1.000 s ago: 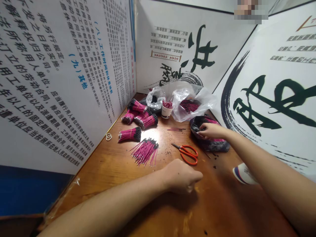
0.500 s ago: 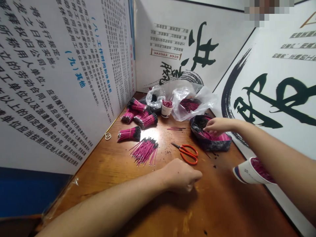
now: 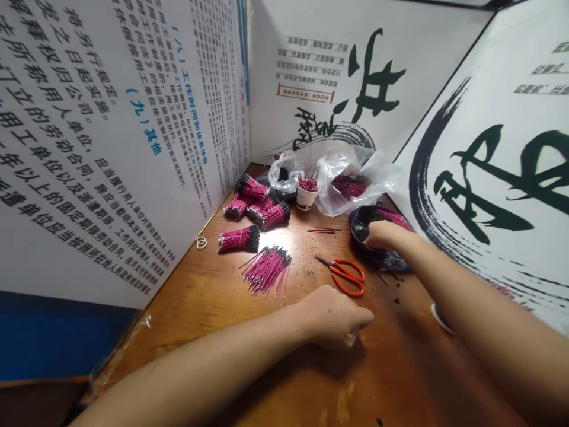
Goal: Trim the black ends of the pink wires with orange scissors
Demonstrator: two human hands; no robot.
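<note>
My left hand [image 3: 335,318] is closed in a loose fist low over the table, nearest to the orange-handled scissors [image 3: 349,277]. What its fingers hold, if anything, is hidden from me. My right hand [image 3: 381,235] reaches into an open dark plastic bag [image 3: 389,260] of magenta wires with black ends; its fingertips are out of sight inside. A loose fan of magenta wires [image 3: 267,271] lies left of the scissors. Beyond the scissors are a few single wires [image 3: 324,230].
Tied wire bundles [image 3: 240,238] lie at the left and back. A paper cup [image 3: 306,199] of wires stands by a clear plastic bag [image 3: 329,204]. White rubber bands [image 3: 201,243] lie near the left panel. My right forearm mostly covers another cup [image 3: 440,320].
My right hand has gone deeper into the dark bag, and its fingers are now hidden. The right forearm now covers most of the nearer cup. My left hand stays closed.
</note>
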